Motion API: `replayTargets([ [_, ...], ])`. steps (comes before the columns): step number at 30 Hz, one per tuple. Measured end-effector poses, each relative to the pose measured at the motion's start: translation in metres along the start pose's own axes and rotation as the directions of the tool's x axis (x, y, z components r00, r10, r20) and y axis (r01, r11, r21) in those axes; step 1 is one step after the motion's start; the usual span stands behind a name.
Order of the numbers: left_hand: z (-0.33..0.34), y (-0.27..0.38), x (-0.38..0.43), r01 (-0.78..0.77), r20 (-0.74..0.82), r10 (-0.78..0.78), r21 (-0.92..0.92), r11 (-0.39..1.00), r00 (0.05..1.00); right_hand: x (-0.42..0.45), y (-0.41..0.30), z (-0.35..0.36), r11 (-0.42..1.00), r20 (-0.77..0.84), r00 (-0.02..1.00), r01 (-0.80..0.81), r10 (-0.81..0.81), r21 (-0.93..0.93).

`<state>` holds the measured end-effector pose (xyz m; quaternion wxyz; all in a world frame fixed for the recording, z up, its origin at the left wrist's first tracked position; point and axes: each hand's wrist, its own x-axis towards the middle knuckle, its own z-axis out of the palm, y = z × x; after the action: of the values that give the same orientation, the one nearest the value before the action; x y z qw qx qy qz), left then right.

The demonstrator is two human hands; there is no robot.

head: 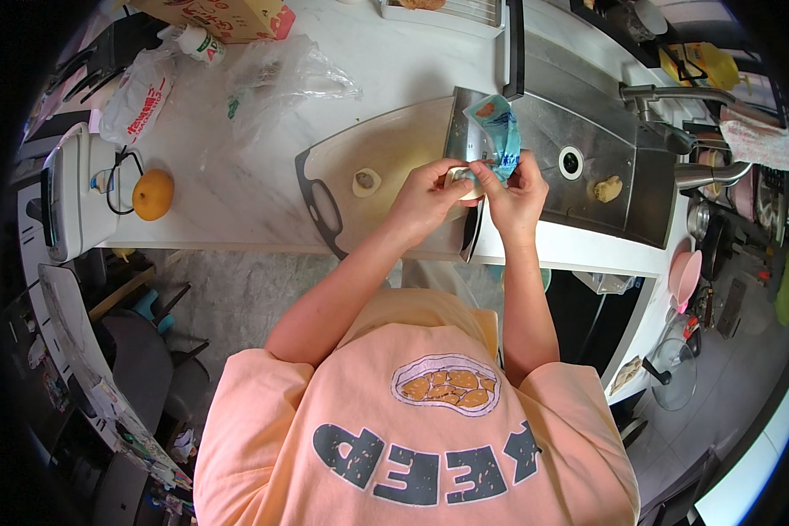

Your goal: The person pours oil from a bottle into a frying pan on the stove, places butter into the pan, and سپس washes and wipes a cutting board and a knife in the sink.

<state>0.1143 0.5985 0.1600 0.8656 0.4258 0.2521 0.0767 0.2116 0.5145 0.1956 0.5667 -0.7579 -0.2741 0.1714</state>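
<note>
My left hand (pixel 424 200) pinches a small pale, flat piece (pixel 455 176), its thumb resting along it. Both hands meet there, the fingertips nearly touching. Between the thumb and fingers of my right hand (pixel 519 200) is a teal printed packet (pixel 503 128), its upper end sticking out over the knife blade. A broad cleaver (pixel 461 121) lies across the right side of the cutting board (pixel 394 141), partly hidden beneath my hands. Left of my left hand, a small cream disc with a greyish middle (pixel 366 181) lies on the board.
Right of the board is a steel sink (pixel 582 125) holding a yellowish lump (pixel 608 189), with a faucet (pixel 684 95) beyond. On the counter's left are a yellow round fruit (pixel 152 194), a clear plastic bag (pixel 276 75), a white bottle (pixel 200 45) and a white appliance (pixel 82 191).
</note>
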Motion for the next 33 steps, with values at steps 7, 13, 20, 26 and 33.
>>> replayTargets([
  [7,-0.003,-0.004,0.0,0.028,-0.007,-0.028,-0.001,1.0,1.0,-0.004,0.001,0.002,0.942,-0.077,0.977,0.167,-0.197,-0.29],
  [13,-0.002,0.001,-0.003,0.032,-0.005,-0.032,-0.015,0.999,0.999,-0.004,0.007,0.007,0.914,-0.115,0.954,0.225,-0.277,-0.338],
  [20,-0.002,0.002,-0.007,0.014,0.001,-0.014,-0.058,0.998,1.0,-0.001,0.012,0.006,0.781,0.022,0.845,0.503,-0.534,-0.371],
  [26,-0.003,0.008,-0.01,0.024,-0.018,-0.021,0.165,0.986,1.0,0.009,0.013,0.007,0.92,-0.168,0.92,0.308,-0.353,-0.243],
  [33,-0.012,0.017,-0.012,-0.088,-0.053,0.09,0.033,0.996,0.995,0.045,-0.005,0.005,0.789,0.019,0.999,-0.042,0.039,0.613],
])
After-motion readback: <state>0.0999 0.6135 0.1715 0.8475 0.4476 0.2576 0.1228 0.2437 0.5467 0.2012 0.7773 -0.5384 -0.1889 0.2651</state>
